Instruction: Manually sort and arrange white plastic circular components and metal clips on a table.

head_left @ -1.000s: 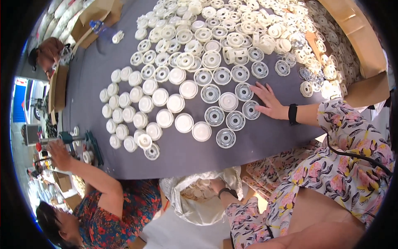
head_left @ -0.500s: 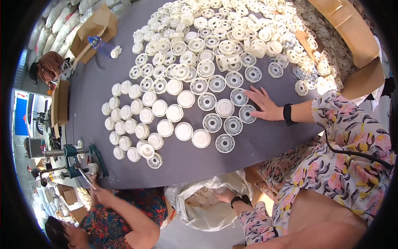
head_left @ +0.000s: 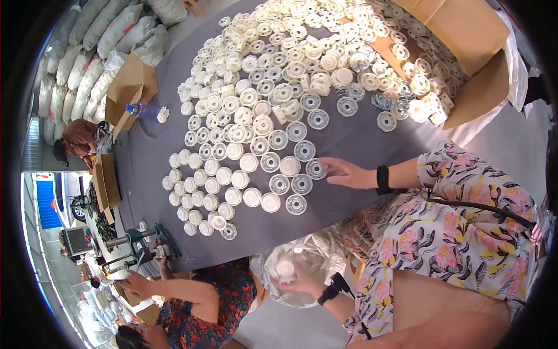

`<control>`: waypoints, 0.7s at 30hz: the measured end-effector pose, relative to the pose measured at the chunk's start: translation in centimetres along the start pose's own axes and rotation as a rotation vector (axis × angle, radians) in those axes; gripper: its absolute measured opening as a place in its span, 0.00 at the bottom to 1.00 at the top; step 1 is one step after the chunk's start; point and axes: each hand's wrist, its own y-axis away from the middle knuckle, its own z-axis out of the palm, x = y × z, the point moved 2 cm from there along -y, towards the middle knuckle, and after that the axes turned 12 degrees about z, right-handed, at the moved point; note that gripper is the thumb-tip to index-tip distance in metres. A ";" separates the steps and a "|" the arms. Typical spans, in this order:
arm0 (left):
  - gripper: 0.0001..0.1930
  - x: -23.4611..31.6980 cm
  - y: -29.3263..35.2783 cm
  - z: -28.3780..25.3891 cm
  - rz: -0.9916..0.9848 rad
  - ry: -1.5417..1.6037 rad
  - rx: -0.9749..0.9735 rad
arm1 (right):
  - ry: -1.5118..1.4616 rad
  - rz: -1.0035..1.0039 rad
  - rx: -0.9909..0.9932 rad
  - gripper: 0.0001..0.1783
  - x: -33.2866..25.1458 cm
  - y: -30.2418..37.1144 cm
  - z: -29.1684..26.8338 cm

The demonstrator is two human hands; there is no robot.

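Observation:
Pale round plastic wheels cover much of the grey tabletop (head_left: 157,192). Nearest me, some carry white caps (head_left: 271,202), while others show a grey metal-looking ring (head_left: 296,204). My right hand (head_left: 349,174) rests by the edge of this group with fingers stretched out, its fingertips at the outermost ringed wheel (head_left: 316,168). Lower down, my left hand (head_left: 301,284) is over the mouth of a white sack (head_left: 331,250). Its fingers, somewhat blurred, are round a white round plastic cap (head_left: 285,268).
A cardboard box (head_left: 465,35) spills wheels at the far right, near loose metal rings (head_left: 381,102). A co-worker in a dark floral top (head_left: 203,314) works at a green hand press (head_left: 142,244). A blue-topped bottle (head_left: 142,111) lies beside another carton. Another person (head_left: 81,139) is farther off.
My left hand has risen out of the sack's contents with a white cap. My right hand has stayed at the ringed wheels, fingers outstretched. The whole view has shifted.

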 end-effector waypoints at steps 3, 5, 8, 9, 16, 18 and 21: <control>0.46 5.9 -0.3 6.8 0.129 0.286 -0.440 | -0.258 0.305 -0.161 0.37 0.2 0.2 1.5; 0.45 8.9 2.4 12.3 -0.027 0.585 -0.591 | -0.516 0.581 -0.247 0.39 0.7 0.8 0.5; 0.46 10.3 4.2 18.8 0.012 0.595 -0.828 | -0.839 0.500 -0.444 0.35 2.0 -0.1 -2.2; 0.45 10.0 4.6 20.6 0.012 0.567 -0.901 | -0.813 0.482 -0.336 0.32 2.1 0.3 -3.4; 0.37 8.4 6.5 27.5 0.057 0.424 -1.121 | -1.003 0.670 0.112 0.28 9.4 -1.2 -8.1; 0.35 8.4 6.2 26.6 0.174 0.275 -1.050 | -0.895 0.652 0.162 0.25 6.1 -0.1 -8.1; 0.30 7.7 5.2 24.4 0.338 -0.052 -0.966 | -0.650 0.578 0.254 0.21 5.5 0.2 -8.5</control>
